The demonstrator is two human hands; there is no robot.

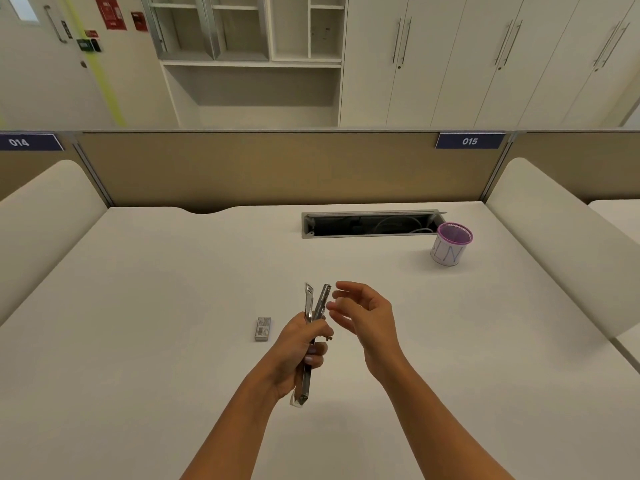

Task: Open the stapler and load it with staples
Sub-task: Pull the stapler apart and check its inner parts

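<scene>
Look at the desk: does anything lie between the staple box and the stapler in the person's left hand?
Nothing visible does. The staple box lies on bare desk just left of the left hand holding the stapler.

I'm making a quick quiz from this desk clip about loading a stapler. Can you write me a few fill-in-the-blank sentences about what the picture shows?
1. The stapler is held in the person's ____ hand.
2. The right hand is open beside the stapler and holds ____.
3. The small box of staples lies on the desk, to the ____ of the left hand.
4. The cup near the cable slot has a ____ rim.

Missing words: left; nothing; left; purple
</scene>
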